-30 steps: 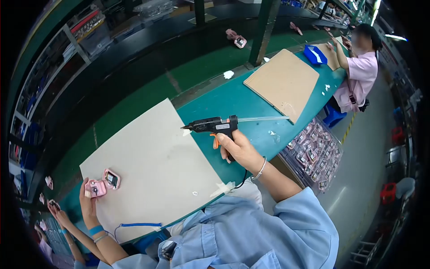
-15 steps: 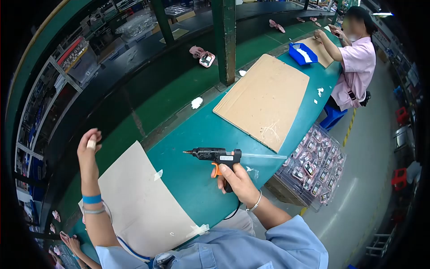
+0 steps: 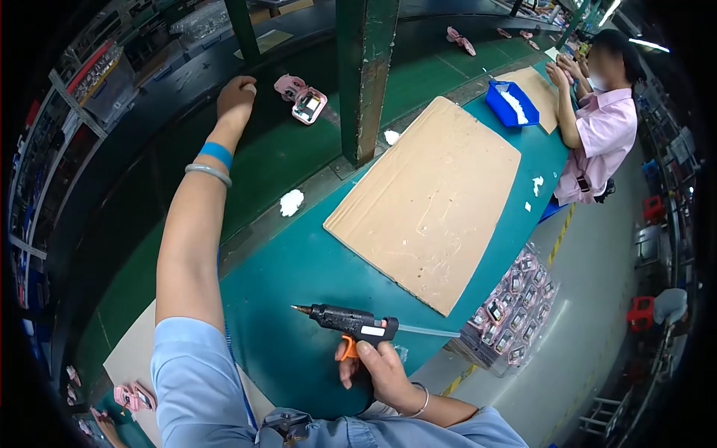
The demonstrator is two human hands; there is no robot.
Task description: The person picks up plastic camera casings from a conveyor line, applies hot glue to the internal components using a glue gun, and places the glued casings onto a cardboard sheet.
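Note:
My right hand [image 3: 382, 367] is wrapped round the handle of a black glue gun [image 3: 347, 319] with an orange trigger; its nozzle points left and a clear glue stick sticks out behind. My left hand [image 3: 237, 101] reaches over the green conveyor belt [image 3: 187, 142], its fingers curled and partly hidden. Just right of it, apart from the fingers, a pink part with a small dark screen [image 3: 308, 104] lies on the belt. Another pink piece [image 3: 134, 397] sits on the pale board [image 3: 128, 351] at the lower left.
A brown cardboard sheet [image 3: 433, 201] lies on the green table [image 3: 291, 276]. Beyond are a green post [image 3: 364, 82], a blue tray [image 3: 493, 101] and a person [image 3: 605, 127] in pink. Clear trays of pink parts [image 3: 511, 306] stand beside the table. A hand shows at the lower left.
My left hand has left the pink piece on the board and moved up and forward over the belt. The view has shifted; my right hand still holds the glue gun.

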